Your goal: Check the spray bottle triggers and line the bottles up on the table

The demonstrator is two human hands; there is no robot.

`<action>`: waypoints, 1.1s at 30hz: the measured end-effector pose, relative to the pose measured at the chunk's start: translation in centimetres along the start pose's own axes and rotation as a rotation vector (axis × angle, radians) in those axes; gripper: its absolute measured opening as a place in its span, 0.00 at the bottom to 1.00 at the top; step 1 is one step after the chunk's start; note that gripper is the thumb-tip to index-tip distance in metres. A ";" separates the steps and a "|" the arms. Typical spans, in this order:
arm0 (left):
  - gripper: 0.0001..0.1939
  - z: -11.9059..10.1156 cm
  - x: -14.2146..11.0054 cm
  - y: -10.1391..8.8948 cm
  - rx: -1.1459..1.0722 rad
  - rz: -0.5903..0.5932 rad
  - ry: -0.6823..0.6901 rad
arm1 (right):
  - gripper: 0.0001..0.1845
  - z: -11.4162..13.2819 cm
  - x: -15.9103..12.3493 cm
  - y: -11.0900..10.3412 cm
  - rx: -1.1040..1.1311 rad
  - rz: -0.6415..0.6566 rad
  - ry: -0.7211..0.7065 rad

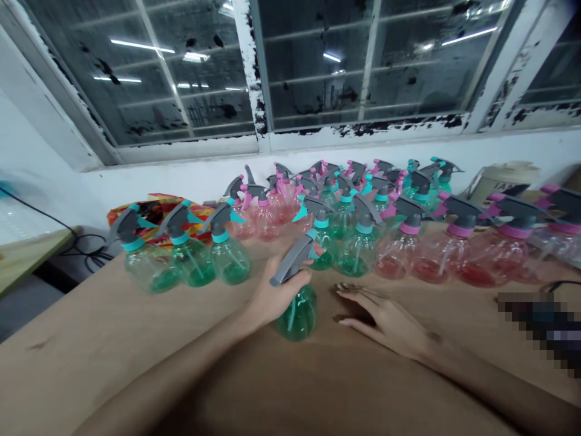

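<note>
My left hand is wrapped round the neck of a green spray bottle with a grey and teal trigger head. The bottle stands at the middle of the table, tilted slightly in view, and its collar is hidden by my fingers. To the right, my right hand rests low over the tabletop, palm down, fingers stretched out and holding nothing. Ahead of it stand a green spray bottle and a pink spray bottle, both apart from the fingertips.
Left of my left hand stand three green bottles beside a red and yellow bag. Several pink and green bottles crowd the back by the windows. A beige container sits back right; a pixelated dark object lies at right.
</note>
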State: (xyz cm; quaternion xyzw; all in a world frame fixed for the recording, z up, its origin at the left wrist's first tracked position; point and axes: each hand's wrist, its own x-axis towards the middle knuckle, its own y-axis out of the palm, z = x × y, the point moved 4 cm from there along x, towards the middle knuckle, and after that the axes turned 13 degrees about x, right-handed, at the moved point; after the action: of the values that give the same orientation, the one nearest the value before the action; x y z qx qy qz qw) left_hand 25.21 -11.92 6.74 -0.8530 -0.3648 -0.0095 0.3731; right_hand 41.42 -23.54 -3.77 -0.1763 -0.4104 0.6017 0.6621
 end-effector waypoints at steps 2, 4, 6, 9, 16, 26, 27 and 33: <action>0.25 -0.4 0.3 0.2 -0.010 0.021 -0.010 | 0.26 -0.1 0.0 0.0 0.021 0.005 0.012; 0.25 -0.7 0.5 0.2 -0.013 0.029 -0.013 | 0.26 -0.1 0.0 0.0 0.028 0.012 0.017; 0.23 -0.8 0.5 0.2 -0.010 0.030 -0.012 | 0.26 -0.2 0.1 0.0 0.025 0.017 0.020; 0.19 -0.4 0.5 0.1 -0.013 0.030 -0.016 | 0.25 -0.2 0.1 0.1 0.016 0.032 0.017; 0.11 0.1 0.3 0.3 -0.047 0.045 -0.050 | 0.27 -0.4 -0.3 0.1 0.032 -0.012 0.042; 0.15 0.1 0.3 -0.1 0.019 0.020 -0.051 | 0.26 -0.5 -0.3 -0.1 0.076 -0.006 0.074; 0.18 -0.1 0.3 -0.2 0.021 0.014 -0.040 | 0.26 -0.5 -0.3 -0.2 0.076 -0.002 0.073; 0.23 -0.5 0.1 0.0 0.065 0.020 -0.032 | 0.24 -0.4 -0.4 -0.2 0.065 0.007 0.088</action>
State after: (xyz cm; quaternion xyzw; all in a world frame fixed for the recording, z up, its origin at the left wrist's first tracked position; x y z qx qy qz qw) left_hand 25.41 -12.17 7.18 -0.8440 -0.3623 0.0198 0.3949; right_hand 41.92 -23.83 -3.98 -0.1824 -0.3606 0.6087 0.6827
